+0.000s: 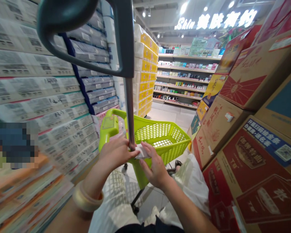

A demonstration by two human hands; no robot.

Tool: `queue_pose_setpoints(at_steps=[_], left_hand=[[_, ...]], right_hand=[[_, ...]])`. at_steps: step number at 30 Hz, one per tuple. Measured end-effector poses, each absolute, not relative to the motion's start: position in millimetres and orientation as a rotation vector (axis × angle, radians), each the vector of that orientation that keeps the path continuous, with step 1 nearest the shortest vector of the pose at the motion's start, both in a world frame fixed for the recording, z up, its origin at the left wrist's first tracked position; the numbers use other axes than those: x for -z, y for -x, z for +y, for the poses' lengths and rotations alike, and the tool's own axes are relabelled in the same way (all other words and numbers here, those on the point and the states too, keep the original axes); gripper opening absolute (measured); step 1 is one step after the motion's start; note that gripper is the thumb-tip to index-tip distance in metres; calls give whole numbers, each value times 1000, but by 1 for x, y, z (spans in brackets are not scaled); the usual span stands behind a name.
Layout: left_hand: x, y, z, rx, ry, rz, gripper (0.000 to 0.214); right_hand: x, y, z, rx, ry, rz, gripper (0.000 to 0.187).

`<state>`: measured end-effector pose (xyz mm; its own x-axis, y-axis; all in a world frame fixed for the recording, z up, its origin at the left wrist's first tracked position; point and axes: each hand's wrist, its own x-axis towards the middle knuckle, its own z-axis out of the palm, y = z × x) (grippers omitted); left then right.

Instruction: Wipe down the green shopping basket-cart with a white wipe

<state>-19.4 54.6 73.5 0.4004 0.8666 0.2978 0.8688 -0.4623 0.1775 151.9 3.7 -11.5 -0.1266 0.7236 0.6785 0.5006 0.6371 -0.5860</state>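
Note:
A metal pole (129, 106) runs down from a dark grey looped handle (127, 42) at the top of the view. Around the pole's lower end my left hand (115, 153) is closed, its thumb crossing in front; a gold bangle (87, 198) circles that wrist. Just right of the pole, my right hand (155, 168) pinches a small folded white tissue or cloth (143, 152) between thumb and fingers. The white piece reaches the pole and the left fingertips. Behind both hands is the lime-green basket (160, 131) of a cart, with perforated walls.
Stacked white packages (34, 64) line the left side, close to the cart. Cardboard cartons (232, 106) rise on the right. Further ahead stand yellow-and-white packs (145, 74) and cosmetics shelves (181, 77). The tiled floor (178, 113) shows between them.

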Motion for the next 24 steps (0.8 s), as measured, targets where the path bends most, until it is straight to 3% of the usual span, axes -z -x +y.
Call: queue_pose_setpoints(at_steps=[4, 11, 15, 21, 24], left_hand=[[-79, 18, 49, 488, 2643, -1742, 25], [-84, 15, 43, 395, 2642, -1831, 25], [-79, 19, 45, 458, 2636, -1749, 34], [-81, 15, 42, 395, 2620, -1798, 31], [-85, 14, 42, 366, 2608, -1899, 24]], right_hand=[[-2, -159, 1, -78, 1049, -1690, 61], [-27, -154, -3, 95, 1065, -1716, 24], [-29, -149, -4, 68, 1054, -1760, 13], [-26, -152, 4, 85, 1042, -1775, 8], [-15, -155, 12, -53, 1020, -1807, 33]])
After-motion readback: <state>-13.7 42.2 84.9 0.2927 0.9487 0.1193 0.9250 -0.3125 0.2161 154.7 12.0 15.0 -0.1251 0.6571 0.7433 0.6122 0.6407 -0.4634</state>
